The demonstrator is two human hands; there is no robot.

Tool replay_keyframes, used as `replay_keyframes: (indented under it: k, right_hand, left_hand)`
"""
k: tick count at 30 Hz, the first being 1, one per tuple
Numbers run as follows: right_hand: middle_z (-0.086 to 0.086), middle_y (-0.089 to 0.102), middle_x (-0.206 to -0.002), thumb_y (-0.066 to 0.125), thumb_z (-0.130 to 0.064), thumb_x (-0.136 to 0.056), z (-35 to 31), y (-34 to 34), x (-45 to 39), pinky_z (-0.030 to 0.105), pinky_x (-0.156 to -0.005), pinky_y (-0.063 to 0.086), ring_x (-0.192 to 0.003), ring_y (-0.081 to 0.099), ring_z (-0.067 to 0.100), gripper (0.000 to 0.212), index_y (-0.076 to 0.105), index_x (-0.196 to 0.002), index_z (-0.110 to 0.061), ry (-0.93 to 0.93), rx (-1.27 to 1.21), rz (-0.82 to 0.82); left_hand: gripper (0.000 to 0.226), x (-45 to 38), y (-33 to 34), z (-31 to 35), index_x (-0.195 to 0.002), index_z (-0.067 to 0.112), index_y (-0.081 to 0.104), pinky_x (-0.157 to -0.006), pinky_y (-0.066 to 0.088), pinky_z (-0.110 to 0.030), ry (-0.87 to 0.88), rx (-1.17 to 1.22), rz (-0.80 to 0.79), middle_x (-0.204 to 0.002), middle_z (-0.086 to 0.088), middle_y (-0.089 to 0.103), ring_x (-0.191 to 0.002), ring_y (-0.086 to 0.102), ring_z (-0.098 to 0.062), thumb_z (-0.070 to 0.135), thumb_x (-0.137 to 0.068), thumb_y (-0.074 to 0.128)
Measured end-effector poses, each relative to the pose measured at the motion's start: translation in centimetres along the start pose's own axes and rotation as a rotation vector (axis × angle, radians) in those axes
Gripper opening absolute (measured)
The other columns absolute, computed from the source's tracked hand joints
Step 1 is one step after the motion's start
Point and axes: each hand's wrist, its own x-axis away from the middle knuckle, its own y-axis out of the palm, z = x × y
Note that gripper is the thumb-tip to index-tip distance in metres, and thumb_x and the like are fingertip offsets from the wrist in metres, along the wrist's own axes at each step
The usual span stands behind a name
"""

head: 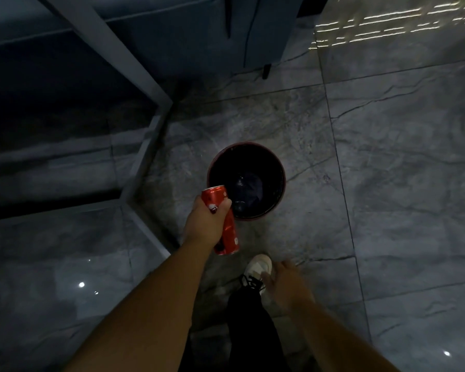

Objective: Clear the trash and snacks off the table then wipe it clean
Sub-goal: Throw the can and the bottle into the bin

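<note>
My left hand (206, 224) grips a red soda can (230, 232) around its middle, holding it just left of and above the near rim of a round red waste bin (283, 167) that stands on the floor. The bin's inside is dark, with some dark trash at the bottom. My right hand (285, 283) hangs lower at the right, blurred, with fingers loosely apart and nothing in it.
A glass table (65, 251) with a pale metal frame fills the left side, its corner close to my left arm. A dark blue sofa (172, 36) stands at the back. Grey marble floor tiles (400, 170) stretch to the right. My white shoe (258, 267) is below the bin.
</note>
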Motion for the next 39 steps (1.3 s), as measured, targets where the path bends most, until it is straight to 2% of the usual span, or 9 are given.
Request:
replay_keyframes:
  k: [5, 9, 13, 16, 19, 26, 31, 34, 39]
  right_hand:
    - [0.014, 0.054, -0.12, 0.041, -0.037, -0.096, 2.0, -0.7, -0.4, 0.036, -0.089, 0.048, -0.108, 0.057, 0.031, 0.038, 0.057, -0.117, -0.009, -0.009, -0.068, -0.062]
    - [0.014, 0.058, -0.112, 0.04, -0.035, -0.096, 2.5, -1.7, -1.2, 0.034, -0.082, 0.047, -0.1, 0.06, 0.031, 0.035, 0.061, -0.107, -0.009, -0.018, -0.073, -0.048]
    - [0.017, 0.063, -0.11, 0.042, -0.032, -0.094, 2.6, -2.3, -1.4, 0.035, -0.081, 0.049, -0.1, 0.062, 0.032, 0.033, 0.062, -0.104, -0.008, -0.044, -0.05, -0.049]
    - [0.017, 0.063, -0.112, 0.042, -0.032, -0.094, 2.6, -2.2, -0.7, 0.035, -0.081, 0.049, -0.101, 0.062, 0.033, 0.033, 0.062, -0.107, -0.009, -0.057, -0.028, -0.053]
    - [0.017, 0.064, -0.112, 0.04, -0.034, -0.095, 2.6, -1.8, 0.6, 0.035, -0.083, 0.049, -0.102, 0.062, 0.032, 0.034, 0.06, -0.109, -0.01, -0.067, -0.013, -0.078]
    - [0.018, 0.067, -0.107, 0.042, -0.033, -0.094, 1.1, -4.5, 6.7, 0.036, -0.078, 0.048, -0.098, 0.063, 0.033, 0.034, 0.062, -0.104, -0.007, -0.063, -0.065, -0.094]
    - [0.007, 0.056, -0.081, 0.043, -0.027, -0.096, -0.8, -10.8, 12.9, 0.039, -0.078, 0.046, -0.082, 0.058, 0.028, 0.023, 0.057, -0.096, -0.009, -0.14, 0.015, -0.106]
    - [0.017, 0.061, -0.112, 0.045, -0.024, -0.095, -2.8, -14.6, 16.5, 0.037, -0.087, 0.047, -0.103, 0.058, 0.032, 0.029, 0.06, -0.109, -0.003, -0.18, 0.071, -0.048]
    - [0.021, 0.061, -0.106, 0.045, -0.024, -0.094, -7.2, -18.4, 23.2, 0.04, -0.083, 0.049, -0.098, 0.059, 0.034, 0.029, 0.062, -0.098, 0.0, -0.305, 0.143, 0.096]
  left_hand:
    - [0.054, -0.7, 1.0, 1.2, -0.124, 0.022, 0.049, -0.085, 0.047, -0.036, 0.024, -0.013, -0.049, -0.113, -0.002, 0.063, -0.1, 0.061, -0.021, 0.057, -0.085, 0.059]
    - [0.068, -1.8, 2.5, 3.4, -0.134, 0.015, 0.043, -0.097, 0.047, -0.047, 0.035, -0.056, -0.1, -0.123, -0.011, 0.061, -0.11, 0.059, -0.03, 0.059, -0.085, 0.058]
    - [0.075, -3.7, 4.1, 6.5, -0.134, 0.009, 0.042, -0.092, 0.047, -0.039, 0.066, -0.113, -0.135, -0.123, -0.014, 0.061, -0.108, 0.059, -0.032, 0.061, -0.082, 0.059]
    - [0.094, -4.5, 4.7, 7.7, -0.143, 0.005, 0.03, -0.09, 0.042, -0.036, 0.051, -0.174, -0.174, -0.132, -0.015, 0.054, -0.115, 0.055, -0.034, 0.065, -0.077, 0.062]
    - [0.099, -3.5, 4.3, 7.0, -0.145, 0.002, 0.027, -0.1, 0.042, -0.039, 0.042, -0.215, -0.155, -0.14, -0.019, 0.047, -0.123, 0.049, -0.036, 0.065, -0.077, 0.062]
    - [0.058, 7.5, 0.2, 1.1, -0.132, 0.003, 0.048, -0.101, 0.042, -0.039, 0.0, -0.262, -0.14, -0.133, -0.019, 0.055, -0.121, 0.052, -0.033, 0.043, -0.091, 0.059]
    - [0.05, 17.7, -4.0, -0.5, -0.125, 0.01, 0.053, -0.091, 0.044, -0.03, -0.018, -0.373, -0.23, -0.127, -0.016, 0.059, -0.113, 0.056, -0.032, 0.047, -0.092, 0.053]
    - [0.043, 22.6, -7.3, -0.2, -0.118, 0.008, 0.054, -0.086, 0.044, -0.032, 0.109, -0.508, -0.24, -0.12, -0.017, 0.061, -0.109, 0.057, -0.032, 0.044, -0.095, 0.049]
    - [0.037, 28.6, -13.7, 2.2, -0.116, 0.01, 0.054, -0.09, 0.046, -0.04, 0.474, -0.854, -0.165, -0.119, -0.015, 0.058, -0.11, 0.053, -0.033, 0.038, -0.095, 0.043]
